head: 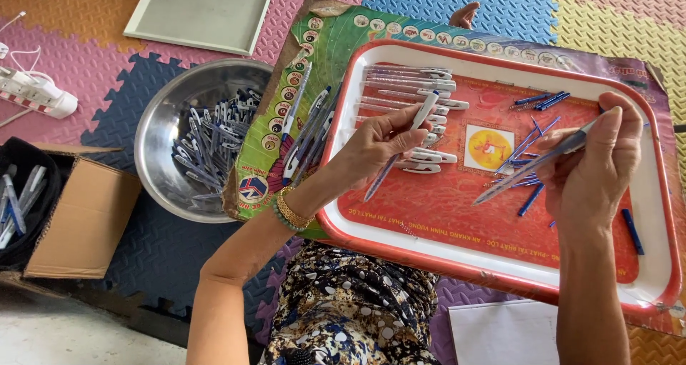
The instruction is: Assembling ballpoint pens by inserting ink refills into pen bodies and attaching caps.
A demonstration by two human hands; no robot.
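Pinching a white-capped pen (411, 133) between thumb and fingertips, the left hand (375, 147) was held over the left half of a red tray with a white rim (500, 261). A thin clear pen barrel (532, 165) was gripped by the closed fingers of the right hand (597, 168) over the tray's right half, its tip slanting down toward the tray's middle.

A row of assembled white pens (407, 86) was laid along the tray's far left corner, partly covered by the left hand. Loose blue refills (532, 140) were scattered near the right hand, with a few more blue refill pieces (539, 101) toward the far edge and one blue piece (632, 231) near the right rim. A yellow square emblem (489, 148) was seen at the tray's centre.

Under the tray a sheet of printed green cardboard (329, 43) was spread, with several pens (307, 133) resting on its left part. Beside it a steel bowl of pens (204, 140) was set on coloured foam floor mats (86, 72). Further left, a cardboard box (86, 226) and a black bag holding pens (18, 201) were cut off by the frame edge. A flat grey tray (204, 11) was placed beyond the bowl, and a white power strip (36, 92) near the left edge. What the right palm enclosed could not be made out.
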